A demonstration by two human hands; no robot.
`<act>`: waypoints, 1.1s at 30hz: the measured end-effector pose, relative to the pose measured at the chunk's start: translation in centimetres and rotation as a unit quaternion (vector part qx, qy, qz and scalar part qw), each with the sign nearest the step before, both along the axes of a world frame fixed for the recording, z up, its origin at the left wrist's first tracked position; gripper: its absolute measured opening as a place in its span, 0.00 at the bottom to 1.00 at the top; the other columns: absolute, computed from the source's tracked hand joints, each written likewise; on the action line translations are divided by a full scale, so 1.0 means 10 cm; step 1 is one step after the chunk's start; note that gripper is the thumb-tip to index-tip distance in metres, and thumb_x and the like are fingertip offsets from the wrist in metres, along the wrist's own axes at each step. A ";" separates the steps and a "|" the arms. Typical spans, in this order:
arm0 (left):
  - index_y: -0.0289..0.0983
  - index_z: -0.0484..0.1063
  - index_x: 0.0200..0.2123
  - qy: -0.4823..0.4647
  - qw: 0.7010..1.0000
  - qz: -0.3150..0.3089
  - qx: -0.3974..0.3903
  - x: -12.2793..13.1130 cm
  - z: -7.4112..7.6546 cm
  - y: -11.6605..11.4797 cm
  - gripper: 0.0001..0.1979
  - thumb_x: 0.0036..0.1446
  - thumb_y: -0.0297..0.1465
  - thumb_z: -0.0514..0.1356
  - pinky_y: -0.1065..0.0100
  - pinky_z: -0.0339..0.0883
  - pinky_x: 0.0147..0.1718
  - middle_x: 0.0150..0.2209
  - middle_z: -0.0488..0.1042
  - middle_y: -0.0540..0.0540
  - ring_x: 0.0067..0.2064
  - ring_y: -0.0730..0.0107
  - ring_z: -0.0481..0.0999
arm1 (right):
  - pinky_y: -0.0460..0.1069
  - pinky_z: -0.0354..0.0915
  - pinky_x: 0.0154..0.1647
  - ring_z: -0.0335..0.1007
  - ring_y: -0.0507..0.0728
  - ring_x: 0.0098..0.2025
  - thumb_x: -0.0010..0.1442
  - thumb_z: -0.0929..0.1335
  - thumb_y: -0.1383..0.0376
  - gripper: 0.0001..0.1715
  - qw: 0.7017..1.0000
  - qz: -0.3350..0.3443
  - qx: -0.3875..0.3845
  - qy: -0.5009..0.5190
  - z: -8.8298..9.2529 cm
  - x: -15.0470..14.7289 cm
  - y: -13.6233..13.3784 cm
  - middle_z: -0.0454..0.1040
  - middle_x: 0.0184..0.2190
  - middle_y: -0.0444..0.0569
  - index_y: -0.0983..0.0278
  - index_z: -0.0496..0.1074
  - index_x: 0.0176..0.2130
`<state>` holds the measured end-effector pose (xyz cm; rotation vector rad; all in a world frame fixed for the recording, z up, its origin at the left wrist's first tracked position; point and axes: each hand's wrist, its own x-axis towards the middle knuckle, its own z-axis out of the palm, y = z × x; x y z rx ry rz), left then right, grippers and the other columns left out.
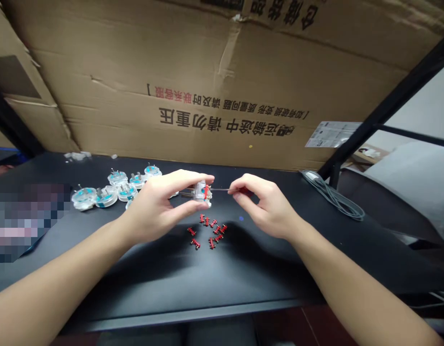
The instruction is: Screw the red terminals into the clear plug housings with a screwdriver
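Observation:
My left hand pinches a clear plug between thumb and fingers above the table. The plug lies sideways, its metal pins pointing left. A small red part sits on its right face. Closed around a thin screwdriver is my right hand; the shaft points left and its tip meets the plug's right side. The handle is mostly hidden in the fingers, with some red showing. Below the hands lie several loose red parts with brass-coloured ends.
Several clear plugs with blue insides stand pins-up at the left, partly behind my left hand. Small clear pieces lie at the back left. A grey coiled cable rests at the right. Cardboard walls off the black table's back.

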<state>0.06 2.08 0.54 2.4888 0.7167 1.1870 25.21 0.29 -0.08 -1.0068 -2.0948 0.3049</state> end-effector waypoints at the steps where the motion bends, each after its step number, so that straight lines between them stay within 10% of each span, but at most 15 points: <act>1: 0.37 0.75 0.54 0.006 1.000 0.002 0.021 0.00 -0.02 0.00 0.18 0.61 0.35 0.65 0.67 0.71 0.48 0.49 0.81 0.42 0.48 0.63 0.80 | 0.47 0.59 0.30 0.62 0.50 0.29 0.66 0.66 0.66 0.06 0.998 0.005 -0.051 0.035 -0.01 -0.03 -0.01 0.70 0.28 0.43 0.64 0.72 0.36; 8: 0.32 0.70 0.57 0.065 0.989 -0.030 0.133 0.08 -0.15 -0.06 0.19 0.63 0.27 0.63 0.65 0.73 0.49 0.48 0.78 0.38 0.50 0.63 0.77 | 0.46 0.54 0.28 0.54 0.48 0.25 0.67 0.66 0.56 0.16 0.925 0.163 -0.257 0.225 -0.11 -0.23 -0.09 0.65 0.24 0.40 0.65 0.74 0.34; 33: 0.35 0.69 0.56 0.084 0.993 -0.014 0.084 0.14 -0.23 -0.08 0.17 0.65 0.31 0.61 0.60 0.74 0.49 0.50 0.78 0.38 0.50 0.60 0.76 | 0.48 0.59 0.33 0.61 0.50 0.29 0.66 0.68 0.54 0.19 0.933 0.147 -0.278 0.173 -0.14 -0.22 -0.07 0.67 0.26 0.43 0.65 0.69 0.30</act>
